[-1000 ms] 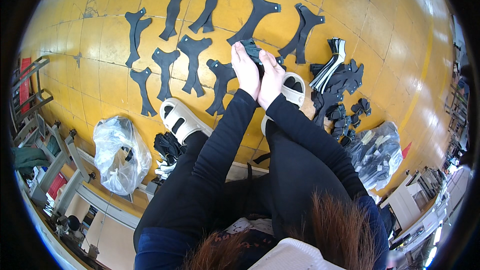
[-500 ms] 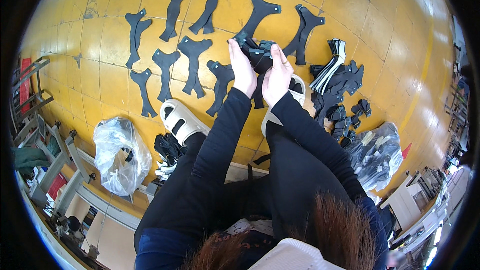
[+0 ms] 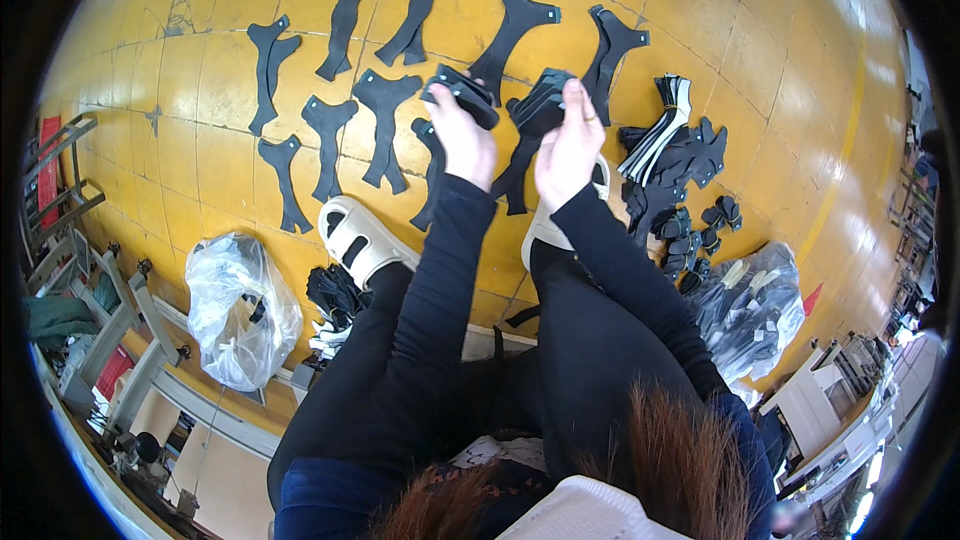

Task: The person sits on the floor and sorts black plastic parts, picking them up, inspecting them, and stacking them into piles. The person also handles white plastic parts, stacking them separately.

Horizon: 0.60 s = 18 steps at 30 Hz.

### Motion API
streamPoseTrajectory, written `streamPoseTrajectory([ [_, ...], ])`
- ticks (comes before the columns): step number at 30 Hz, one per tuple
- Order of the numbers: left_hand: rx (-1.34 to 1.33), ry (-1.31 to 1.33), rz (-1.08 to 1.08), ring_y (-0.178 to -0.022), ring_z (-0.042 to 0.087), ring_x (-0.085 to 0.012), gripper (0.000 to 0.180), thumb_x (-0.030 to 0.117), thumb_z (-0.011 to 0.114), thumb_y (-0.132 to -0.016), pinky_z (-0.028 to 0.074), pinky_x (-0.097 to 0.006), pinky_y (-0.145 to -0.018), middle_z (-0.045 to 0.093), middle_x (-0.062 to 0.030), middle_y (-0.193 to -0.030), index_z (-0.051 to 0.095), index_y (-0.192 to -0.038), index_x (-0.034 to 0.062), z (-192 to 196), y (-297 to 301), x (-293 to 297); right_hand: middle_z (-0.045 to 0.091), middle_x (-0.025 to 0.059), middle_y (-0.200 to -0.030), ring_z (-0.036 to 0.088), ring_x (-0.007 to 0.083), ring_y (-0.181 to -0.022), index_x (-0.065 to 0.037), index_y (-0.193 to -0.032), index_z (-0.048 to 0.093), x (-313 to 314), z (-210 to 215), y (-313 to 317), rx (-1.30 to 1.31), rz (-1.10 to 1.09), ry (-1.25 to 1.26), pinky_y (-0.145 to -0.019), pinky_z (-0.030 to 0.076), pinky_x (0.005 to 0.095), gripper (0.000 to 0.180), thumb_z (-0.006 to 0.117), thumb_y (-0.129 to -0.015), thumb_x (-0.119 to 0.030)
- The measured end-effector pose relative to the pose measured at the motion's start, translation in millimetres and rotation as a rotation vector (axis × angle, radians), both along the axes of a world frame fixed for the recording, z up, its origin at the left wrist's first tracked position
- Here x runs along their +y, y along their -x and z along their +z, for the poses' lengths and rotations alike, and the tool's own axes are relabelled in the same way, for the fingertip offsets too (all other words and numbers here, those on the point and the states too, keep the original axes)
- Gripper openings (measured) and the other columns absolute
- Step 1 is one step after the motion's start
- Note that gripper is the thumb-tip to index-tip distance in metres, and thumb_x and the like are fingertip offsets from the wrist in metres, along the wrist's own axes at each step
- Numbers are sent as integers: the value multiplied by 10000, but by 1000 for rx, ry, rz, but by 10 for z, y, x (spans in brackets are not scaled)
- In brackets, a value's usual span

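Observation:
My left hand [image 3: 464, 143] grips a small stack of black fabric pieces [image 3: 466, 98], thumb on top. A hand's width to the right, my right hand [image 3: 568, 152] is closed on a second stack of black fabric pieces [image 3: 541, 108] with greenish edges. Both stacks are held above the floor, apart from each other. Under and beyond them, black Y-shaped fabric cut pieces [image 3: 347, 20] lie spread in rows on the yellow floor. One such piece [image 3: 428, 175] is partly covered by my left hand and forearm. Another Y-shaped piece [image 3: 516, 180] shows between my hands.
To the right lies a heap of black pieces [image 3: 690, 155] with white-edged strips [image 3: 672, 125] and small black bundles [image 3: 683, 240]. Clear plastic bags stand at left [image 3: 240, 325] and right [image 3: 750, 310]. My beige sandal [image 3: 362, 240] rests near the rows. Metal frames [image 3: 150, 350] line the left side.
My hands have moved apart, the left one leftward and the right one slightly rightward. The black fabric pieces, held together between both hands before, are now in two separate stacks.

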<state>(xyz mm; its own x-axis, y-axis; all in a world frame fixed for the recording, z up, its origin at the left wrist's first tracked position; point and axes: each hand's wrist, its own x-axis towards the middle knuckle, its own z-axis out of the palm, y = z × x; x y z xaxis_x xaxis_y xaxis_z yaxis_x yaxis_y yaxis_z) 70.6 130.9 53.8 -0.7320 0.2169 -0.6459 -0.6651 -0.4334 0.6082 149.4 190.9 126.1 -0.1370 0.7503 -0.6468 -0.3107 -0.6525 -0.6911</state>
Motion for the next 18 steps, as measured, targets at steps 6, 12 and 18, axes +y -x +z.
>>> streamPoseTrajectory([
  [6,-104,-129,-87,-857,593,-241,410,487,485,-960,482,-373,-797,597,-91,-954,489,-1065,91,306,151,-132,643,7,-924,565,72,-794,27,-1057,639,527,-752,-104,-62,336,-109,-749,441,216,247,643,-918,-178],
  [12,-47,-115,-144,-814,620,-241,295,385,553,-931,493,-343,-781,618,-78,-878,532,-1013,102,251,-73,-57,643,100,-1023,599,147,-920,23,-1160,618,774,-1138,-214,-875,701,-764,-832,452,258,345,641,-894,-196],
  [18,68,-65,-152,-844,616,-216,213,255,515,-908,488,-329,-791,618,-78,-912,529,-1029,80,290,-172,-99,574,65,-949,541,131,-759,-51,-1130,627,313,-350,-150,-256,699,-736,-699,451,246,351,724,-801,-126],
])
